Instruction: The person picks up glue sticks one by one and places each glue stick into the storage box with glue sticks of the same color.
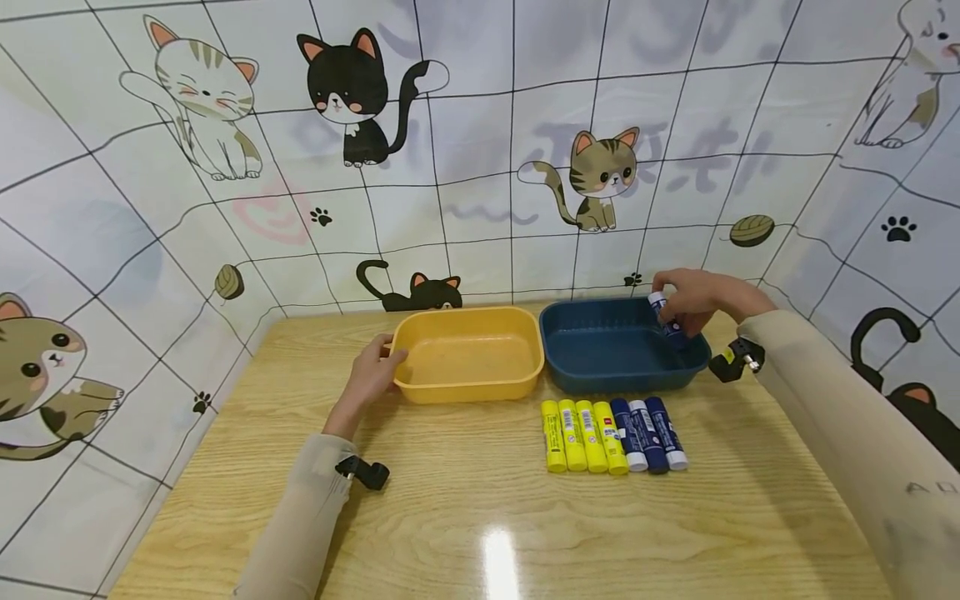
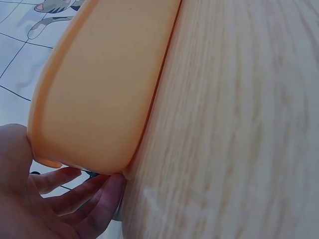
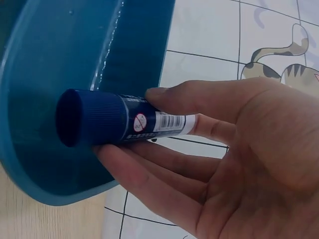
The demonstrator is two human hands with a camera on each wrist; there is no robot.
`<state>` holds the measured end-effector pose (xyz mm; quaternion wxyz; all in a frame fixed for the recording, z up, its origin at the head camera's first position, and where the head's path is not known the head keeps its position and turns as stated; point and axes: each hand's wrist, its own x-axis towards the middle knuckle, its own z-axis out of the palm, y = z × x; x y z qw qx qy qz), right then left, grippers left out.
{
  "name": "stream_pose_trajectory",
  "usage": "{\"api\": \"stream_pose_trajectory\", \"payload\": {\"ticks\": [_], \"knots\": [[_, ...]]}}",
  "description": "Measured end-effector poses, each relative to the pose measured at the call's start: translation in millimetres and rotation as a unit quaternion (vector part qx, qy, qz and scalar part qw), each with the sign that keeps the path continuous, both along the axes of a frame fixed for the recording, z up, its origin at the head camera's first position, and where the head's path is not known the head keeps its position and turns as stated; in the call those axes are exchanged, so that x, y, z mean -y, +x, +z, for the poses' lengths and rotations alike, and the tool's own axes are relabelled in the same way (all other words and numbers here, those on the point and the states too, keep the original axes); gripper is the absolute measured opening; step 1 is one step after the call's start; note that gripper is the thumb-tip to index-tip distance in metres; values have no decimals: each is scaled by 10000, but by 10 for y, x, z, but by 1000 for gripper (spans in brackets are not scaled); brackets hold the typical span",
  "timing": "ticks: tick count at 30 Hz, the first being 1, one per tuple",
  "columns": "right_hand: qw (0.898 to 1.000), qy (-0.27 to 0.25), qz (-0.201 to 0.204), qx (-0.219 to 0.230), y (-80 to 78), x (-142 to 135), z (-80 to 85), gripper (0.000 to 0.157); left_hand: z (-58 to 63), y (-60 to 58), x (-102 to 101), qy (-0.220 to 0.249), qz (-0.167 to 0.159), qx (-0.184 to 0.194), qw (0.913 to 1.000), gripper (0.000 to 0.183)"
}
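Observation:
My right hand [image 1: 690,300] pinches a dark blue glue stick [image 3: 124,119] between thumb and fingers, tilted over the right end of the blue plastic bin [image 1: 600,385]. In the right wrist view its blue cap end points into the bin and a barcode label shows. At the left end of the yellow plastic bin [image 1: 468,390], my left hand [image 1: 371,371] grips the rim, thumb over the edge and fingers outside. The left wrist view shows those fingers against the bin's end wall [image 2: 99,114]. Inside the yellow bin no object shows.
In front of the blue bin lies a row of several yellow glue sticks [image 1: 585,437] and three blue glue sticks [image 1: 648,435]. Both bins stand side by side at the back of the wooden table [image 1: 420,517]. A cat-patterned wall covering [image 1: 480,167] rises behind them.

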<state>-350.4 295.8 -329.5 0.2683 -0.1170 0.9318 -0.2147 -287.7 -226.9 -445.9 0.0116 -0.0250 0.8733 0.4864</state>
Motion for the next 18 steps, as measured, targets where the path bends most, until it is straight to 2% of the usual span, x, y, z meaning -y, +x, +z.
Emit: {"api": "stream_pose_trajectory", "payload": {"ticks": [10,18], "knots": [[9995,255,-38,-205,-89,106,-88,52,5,6,-3,8,-29,-26,10000,48],[9977,528,163,-384,-137,169,-132,52,2,18,3,37,-71,-103,9999,48]]}}
